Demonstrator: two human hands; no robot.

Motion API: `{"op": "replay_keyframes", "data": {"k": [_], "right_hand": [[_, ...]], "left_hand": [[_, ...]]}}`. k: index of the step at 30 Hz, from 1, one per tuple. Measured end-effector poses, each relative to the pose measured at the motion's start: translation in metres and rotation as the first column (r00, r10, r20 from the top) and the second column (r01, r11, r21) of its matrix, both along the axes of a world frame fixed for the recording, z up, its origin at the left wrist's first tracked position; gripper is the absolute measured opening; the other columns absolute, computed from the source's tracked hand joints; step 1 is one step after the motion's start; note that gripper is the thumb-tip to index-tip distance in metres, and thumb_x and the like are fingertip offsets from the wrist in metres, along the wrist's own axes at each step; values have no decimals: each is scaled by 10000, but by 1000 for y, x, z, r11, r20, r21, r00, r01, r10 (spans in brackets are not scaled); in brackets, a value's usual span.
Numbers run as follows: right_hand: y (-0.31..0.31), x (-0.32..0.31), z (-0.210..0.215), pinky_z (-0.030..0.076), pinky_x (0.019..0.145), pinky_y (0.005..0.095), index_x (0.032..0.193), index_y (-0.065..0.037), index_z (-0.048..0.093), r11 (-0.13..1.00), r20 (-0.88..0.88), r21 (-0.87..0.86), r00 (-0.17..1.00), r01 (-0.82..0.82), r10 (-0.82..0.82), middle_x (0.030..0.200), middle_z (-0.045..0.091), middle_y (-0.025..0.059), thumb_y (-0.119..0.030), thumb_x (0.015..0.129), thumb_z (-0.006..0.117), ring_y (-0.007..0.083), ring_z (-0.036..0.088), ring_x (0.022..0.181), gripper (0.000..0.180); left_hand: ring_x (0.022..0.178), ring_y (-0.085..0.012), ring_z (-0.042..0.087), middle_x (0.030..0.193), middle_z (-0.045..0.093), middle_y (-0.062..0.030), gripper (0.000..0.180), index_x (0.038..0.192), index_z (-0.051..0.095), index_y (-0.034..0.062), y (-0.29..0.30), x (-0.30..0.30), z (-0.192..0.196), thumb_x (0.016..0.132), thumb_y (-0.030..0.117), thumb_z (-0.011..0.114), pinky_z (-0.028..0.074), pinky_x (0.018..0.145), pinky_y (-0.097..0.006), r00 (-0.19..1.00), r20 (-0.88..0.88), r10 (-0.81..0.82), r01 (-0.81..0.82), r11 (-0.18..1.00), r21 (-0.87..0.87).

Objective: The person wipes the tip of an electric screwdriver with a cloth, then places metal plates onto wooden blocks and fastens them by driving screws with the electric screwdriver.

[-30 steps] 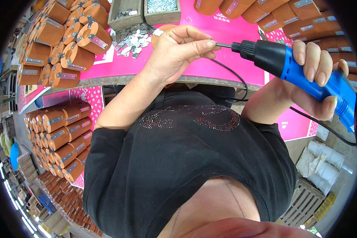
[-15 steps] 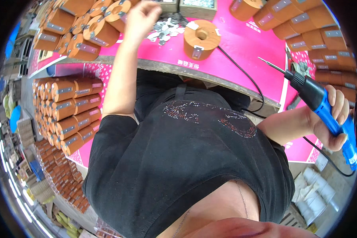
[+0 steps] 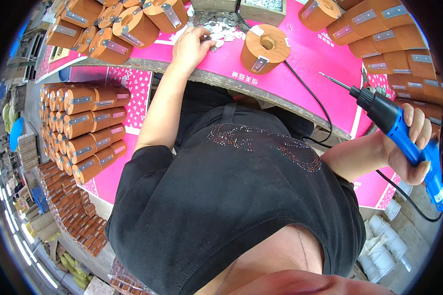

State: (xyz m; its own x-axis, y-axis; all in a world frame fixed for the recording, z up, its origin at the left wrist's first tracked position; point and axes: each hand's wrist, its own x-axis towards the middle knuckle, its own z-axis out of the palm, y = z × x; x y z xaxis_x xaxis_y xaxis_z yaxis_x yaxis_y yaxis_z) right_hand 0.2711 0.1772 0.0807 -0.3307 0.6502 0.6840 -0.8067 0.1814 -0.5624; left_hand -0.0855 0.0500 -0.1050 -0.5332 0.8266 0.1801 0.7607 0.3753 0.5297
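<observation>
Head view, nearest first: what's closest?

— A black shirt [image 3: 231, 196] fills the middle, and the right hand [image 3: 411, 147] sits low at the right edge, fingers clamped round a blue driver [image 3: 403, 132]. Its thin bit points up-left, clear of the table.

— And the cord?

— A black cable [image 3: 310, 93] runs from the far side across the pink table [image 3: 320, 54] and drops over its near edge.

— Where's the left hand?

— The left hand [image 3: 192, 46] is stretched out onto the table, fingers curled down together on a heap of small metal plates [image 3: 221, 29]. Whether it has pinched one, I cannot tell.

— What lies beside it?

— A round wooden spool [image 3: 266, 49] with a centre hole and a metal strip on its side, just right of the heap. A strip of white print runs along the table's near edge below it.

— Farther off?

— More spools [image 3: 118, 24] piled at the far left and far right, each with a metal strip. Below the table, at left, stacked spools [image 3: 83, 128] stand against a pink patterned panel [image 3: 128, 83].
</observation>
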Motion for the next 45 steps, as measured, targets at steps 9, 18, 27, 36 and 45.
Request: {"op": "replay_keyframes", "data": {"k": [9, 18, 27, 36, 45], "right_hand": [[-2, -4, 1, 345, 727, 311, 1115, -92, 480, 980, 62, 179, 995, -83, 72, 776, 535, 1, -330, 668, 552, 119, 475, 690, 511], [-7, -6, 4, 336, 729, 312, 1011, -58, 528, 991, 81, 127, 996, -49, 38, 721, 540, 10, -281, 608, 561, 119, 494, 673, 461], [-8, -6, 5, 339, 731, 318, 1022, -62, 533, 988, 73, 149, 997, -30, 20, 738, 554, 14, -279, 605, 546, 122, 499, 682, 470], [3, 2, 8, 343, 759, 335, 1130, -106, 477, 956, 191, 248, 975, -157, 111, 853, 559, 17, -351, 683, 520, 133, 489, 769, 511], [2, 1, 10, 343, 757, 339, 1097, -120, 505, 953, 192, 263, 976, -151, 101, 863, 565, 16, -360, 679, 521, 133, 492, 763, 483]], "left_hand": [[852, -236, 569, 872, 591, -71, 187, 825, 638, 114, 3, 1, 4, 696, 248, 656, 436, 748, -351, 999, 34, -16, 19, 997, -81], [777, -212, 571, 833, 581, -76, 223, 852, 607, 71, 4, 6, -3, 711, 238, 648, 449, 692, -321, 993, -116, -12, 12, 1000, 0], [669, -202, 613, 729, 642, -64, 128, 809, 617, 94, 12, -4, 2, 716, 180, 640, 463, 615, -308, 969, 242, -51, -4, 975, 222], [642, -117, 573, 676, 611, -47, 106, 804, 598, 33, 21, -16, 31, 734, 110, 619, 442, 593, -258, 976, 108, -190, 205, 968, -147], [797, -203, 582, 808, 618, -76, 152, 826, 620, 61, 24, -11, 62, 702, 140, 659, 450, 719, -307, 979, 87, -183, 190, 979, -79]]}}
